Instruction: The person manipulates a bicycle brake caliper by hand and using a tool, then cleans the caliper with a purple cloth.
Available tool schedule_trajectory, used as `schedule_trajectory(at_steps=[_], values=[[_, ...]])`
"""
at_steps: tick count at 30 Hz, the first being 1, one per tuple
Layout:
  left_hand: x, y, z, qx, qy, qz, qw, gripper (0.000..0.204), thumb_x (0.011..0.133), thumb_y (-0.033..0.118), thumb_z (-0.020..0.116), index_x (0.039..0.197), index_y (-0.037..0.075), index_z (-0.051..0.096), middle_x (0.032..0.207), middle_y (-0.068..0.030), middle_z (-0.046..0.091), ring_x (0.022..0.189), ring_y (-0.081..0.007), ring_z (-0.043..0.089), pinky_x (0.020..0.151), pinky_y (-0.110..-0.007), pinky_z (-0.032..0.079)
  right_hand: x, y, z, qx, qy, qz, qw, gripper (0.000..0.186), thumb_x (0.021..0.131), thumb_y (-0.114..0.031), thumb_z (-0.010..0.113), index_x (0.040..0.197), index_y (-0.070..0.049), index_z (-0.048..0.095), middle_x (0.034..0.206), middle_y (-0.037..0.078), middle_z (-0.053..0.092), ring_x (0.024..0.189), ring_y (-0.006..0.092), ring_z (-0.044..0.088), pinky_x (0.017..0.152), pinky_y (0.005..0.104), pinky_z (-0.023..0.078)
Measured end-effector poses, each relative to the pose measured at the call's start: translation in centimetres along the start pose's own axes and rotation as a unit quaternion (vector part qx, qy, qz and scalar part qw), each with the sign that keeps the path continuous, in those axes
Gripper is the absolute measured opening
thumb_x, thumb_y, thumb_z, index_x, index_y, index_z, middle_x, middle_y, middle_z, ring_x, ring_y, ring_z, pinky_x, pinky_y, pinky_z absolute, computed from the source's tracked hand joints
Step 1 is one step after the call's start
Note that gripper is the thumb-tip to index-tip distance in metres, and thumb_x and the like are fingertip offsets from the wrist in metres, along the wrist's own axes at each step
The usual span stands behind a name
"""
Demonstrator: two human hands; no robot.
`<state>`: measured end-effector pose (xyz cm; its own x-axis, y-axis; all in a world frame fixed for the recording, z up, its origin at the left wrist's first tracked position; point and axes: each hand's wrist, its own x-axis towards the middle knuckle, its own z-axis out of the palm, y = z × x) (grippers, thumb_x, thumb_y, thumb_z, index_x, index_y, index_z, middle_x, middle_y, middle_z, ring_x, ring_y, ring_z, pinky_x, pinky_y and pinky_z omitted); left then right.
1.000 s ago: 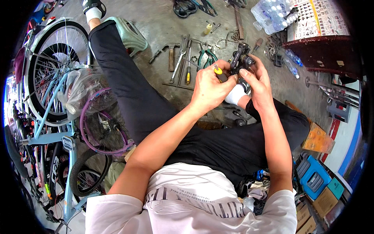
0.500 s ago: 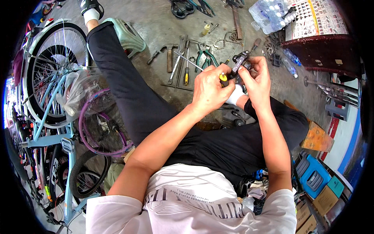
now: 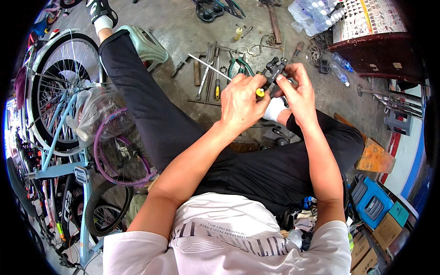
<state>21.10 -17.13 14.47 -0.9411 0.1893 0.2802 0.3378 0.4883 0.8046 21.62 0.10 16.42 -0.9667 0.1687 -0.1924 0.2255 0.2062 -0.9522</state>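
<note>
Near the upper right, a clear wrapping holds plastic bottles with white caps. A small bottle with pale yellow contents stands on the grey floor beyond the tools. On the left, a clear plastic bag sits against the purple wheel rim; its contents are too unclear to tell. Cardboard boxes lie near a blue case at lower right, their insides hidden.

The black trousers bound the working space at both sides. Bare floor shows right of the hands, up to the loose bottles near the edge of the dark red furniture. Ahead and to the left, the pliers and a floor screwdriver lie below the raised hands.

The left grip is closed around a yellow-ended screwdriver, its shaft pointing forward and left. The right grip grasps a black mechanical part, which projects forward and left of its thumb, just beside the left fingertips; whether those touch it, I cannot tell.
</note>
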Motion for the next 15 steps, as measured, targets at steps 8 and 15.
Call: schedule_trajectory(at_steps=[8, 15], values=[[-0.37, -0.71, 0.23, 0.061, 0.016, 0.061, 0.996, 0.023, 0.073, 0.008, 0.078, 0.093, 0.009, 0.069, 0.078, -0.0057, 0.066, 0.075, -0.0287, 0.062, 0.066, -0.041, 0.052, 0.2, -0.22, -0.86, 0.169, -0.071, 0.095, 0.979, 0.027, 0.096, -0.01, 0.068, 0.119, -0.006, 0.055, 0.111, 0.007, 0.061, 0.091, 0.0164, 0.067, 0.081, 0.0314, 0.054], [-0.29, -0.38, -0.21, 0.106, 0.064, 0.097, 0.988, 0.03, 0.07, 0.006, 0.079, 0.099, 0.011, 0.072, 0.079, -0.0041, 0.065, 0.075, -0.0262, 0.061, 0.067, -0.039, 0.052, 0.16, 0.39, -0.27, 0.234, -0.039, 0.068, 0.969, 0.043, 0.094, -0.003, 0.07, 0.134, -0.004, 0.054, 0.119, 0.008, 0.061, 0.097, 0.017, 0.067, 0.085, 0.0329, 0.055]])
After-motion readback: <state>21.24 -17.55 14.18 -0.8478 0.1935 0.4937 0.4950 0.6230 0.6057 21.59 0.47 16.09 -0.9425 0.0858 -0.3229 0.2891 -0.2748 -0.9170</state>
